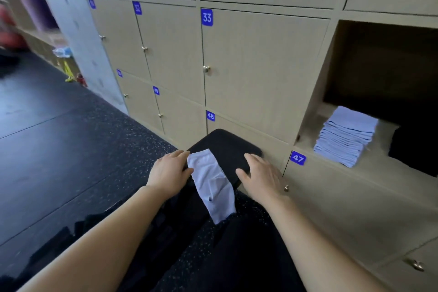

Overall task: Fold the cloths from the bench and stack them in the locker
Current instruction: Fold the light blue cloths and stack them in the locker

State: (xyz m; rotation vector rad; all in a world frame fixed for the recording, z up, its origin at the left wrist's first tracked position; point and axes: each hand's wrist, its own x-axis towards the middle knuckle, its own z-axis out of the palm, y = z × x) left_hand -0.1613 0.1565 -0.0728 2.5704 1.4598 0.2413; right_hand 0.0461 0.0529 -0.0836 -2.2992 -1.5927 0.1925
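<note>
Cloth (211, 185) lies lengthwise on the bench (227, 143) between the hands: left hand (169, 173) touches its edge, grip unclear; right hand (259, 173) spread, just apart.
</note>
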